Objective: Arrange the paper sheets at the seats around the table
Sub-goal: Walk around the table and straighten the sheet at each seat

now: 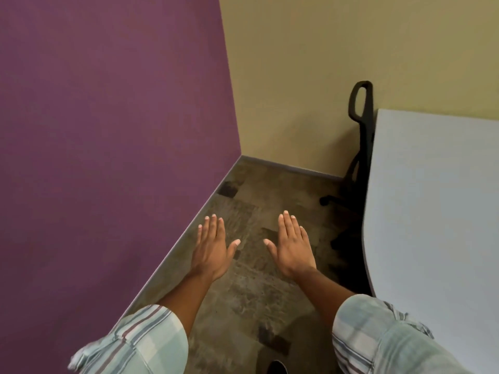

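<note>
My left hand (pixel 212 248) and my right hand (pixel 293 245) are stretched out in front of me, palms down, fingers straight and slightly spread, holding nothing. They hover over the carpeted floor, side by side and apart from each other. A pale grey table (pixel 437 211) with a curved edge fills the right side; the part I see has no paper sheets on it. A black office chair (pixel 360 125) stands tucked against the table's far left edge, mostly hidden by it. No paper sheets are in view.
A purple wall (pixel 108 130) rises close on my left and meets a tan wall (pixel 324 63) in the corner ahead. Brown patterned carpet (pixel 251 287) runs between the purple wall and the table. Plaid sleeves cover my upper arms.
</note>
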A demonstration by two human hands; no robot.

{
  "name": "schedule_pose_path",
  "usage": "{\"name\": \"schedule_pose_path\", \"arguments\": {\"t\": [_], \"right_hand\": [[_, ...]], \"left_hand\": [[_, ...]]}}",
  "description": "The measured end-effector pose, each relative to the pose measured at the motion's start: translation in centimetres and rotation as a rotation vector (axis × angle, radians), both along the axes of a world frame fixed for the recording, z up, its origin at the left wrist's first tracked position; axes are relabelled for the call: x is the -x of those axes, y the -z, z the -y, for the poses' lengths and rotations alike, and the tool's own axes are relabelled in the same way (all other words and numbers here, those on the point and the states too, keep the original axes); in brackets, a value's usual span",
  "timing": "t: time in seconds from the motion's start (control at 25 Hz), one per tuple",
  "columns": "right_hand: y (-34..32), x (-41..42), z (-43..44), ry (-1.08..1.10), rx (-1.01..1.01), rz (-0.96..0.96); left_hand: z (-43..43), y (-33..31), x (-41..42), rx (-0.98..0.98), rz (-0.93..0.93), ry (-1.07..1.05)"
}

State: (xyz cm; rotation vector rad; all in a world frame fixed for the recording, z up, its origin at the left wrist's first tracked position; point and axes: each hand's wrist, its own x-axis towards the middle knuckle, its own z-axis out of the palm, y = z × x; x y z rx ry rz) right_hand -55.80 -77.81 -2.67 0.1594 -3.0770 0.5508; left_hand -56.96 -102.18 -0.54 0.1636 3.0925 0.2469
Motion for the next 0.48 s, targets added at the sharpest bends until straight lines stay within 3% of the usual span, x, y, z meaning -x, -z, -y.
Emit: {"name": "schedule_pose_path", "arguments": {"t": [0.48], "right_hand": [[-0.4,11.9,-14.7,0.482,-0.004,0.007]], "left_hand": [[-18.9,0.1,22.4,-0.016,-0.047,0.470]]}}
